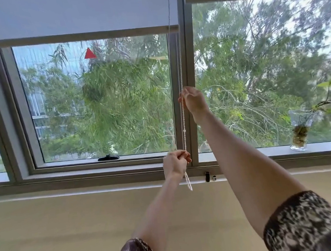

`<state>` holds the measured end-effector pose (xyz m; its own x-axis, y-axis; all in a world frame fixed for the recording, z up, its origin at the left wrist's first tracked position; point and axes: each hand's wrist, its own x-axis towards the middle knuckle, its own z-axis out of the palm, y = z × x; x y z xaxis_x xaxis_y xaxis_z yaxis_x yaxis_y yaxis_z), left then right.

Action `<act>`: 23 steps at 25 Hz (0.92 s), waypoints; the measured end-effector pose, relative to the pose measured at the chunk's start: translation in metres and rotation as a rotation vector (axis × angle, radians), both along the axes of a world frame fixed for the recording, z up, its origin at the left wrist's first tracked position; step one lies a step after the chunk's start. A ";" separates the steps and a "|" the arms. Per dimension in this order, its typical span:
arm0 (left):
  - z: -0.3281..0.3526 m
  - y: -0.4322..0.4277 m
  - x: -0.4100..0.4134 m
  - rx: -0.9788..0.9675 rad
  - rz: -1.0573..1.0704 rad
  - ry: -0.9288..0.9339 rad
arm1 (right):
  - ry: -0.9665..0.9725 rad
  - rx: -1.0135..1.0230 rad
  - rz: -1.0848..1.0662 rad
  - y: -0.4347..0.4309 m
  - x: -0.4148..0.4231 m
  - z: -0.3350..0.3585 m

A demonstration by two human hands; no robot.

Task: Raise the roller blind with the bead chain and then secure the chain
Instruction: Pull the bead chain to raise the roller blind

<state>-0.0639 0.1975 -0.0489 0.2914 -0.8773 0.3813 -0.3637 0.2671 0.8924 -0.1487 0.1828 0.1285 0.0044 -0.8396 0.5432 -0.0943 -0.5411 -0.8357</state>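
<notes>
Bead chain: gripped high by right hand, low by closed left hand. Roller blind top cropped. Glass plant vase on sill, well apart. Chain blurred.

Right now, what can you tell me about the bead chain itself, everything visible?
The bead chain is a thin white looped cord of small beads, probably plastic, hanging nearly vertical in front of the window frame beside the left roller blind. The right hand pinches it higher up; the left hand grips it near the sill. A small connector shows between the hands, and the loop's bottom dangles free below the left hand.
</notes>
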 end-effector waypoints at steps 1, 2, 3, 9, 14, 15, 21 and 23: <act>-0.009 -0.001 0.001 0.013 0.006 0.000 | -0.008 -0.001 0.006 0.000 0.003 0.005; -0.016 -0.001 0.003 0.018 0.007 -0.003 | -0.019 0.007 0.012 0.000 0.005 0.006; -0.020 0.000 0.004 0.023 -0.012 -0.012 | -0.036 0.011 0.007 0.000 0.006 0.003; -0.033 0.001 0.019 0.137 -0.131 -0.109 | 0.049 0.004 -0.095 -0.001 0.004 -0.036; -0.020 -0.003 0.030 0.168 -0.108 -0.187 | 0.142 -0.015 -0.095 -0.010 0.008 -0.063; -0.008 -0.004 0.030 0.141 -0.091 -0.156 | 0.166 -0.013 -0.096 -0.011 0.008 -0.069; 0.068 -0.010 0.029 -0.048 -0.105 0.251 | 0.321 0.039 -0.125 -0.010 -0.001 -0.116; 0.088 -0.009 0.024 -0.063 -0.122 0.317 | 0.311 0.085 -0.105 -0.010 -0.001 -0.132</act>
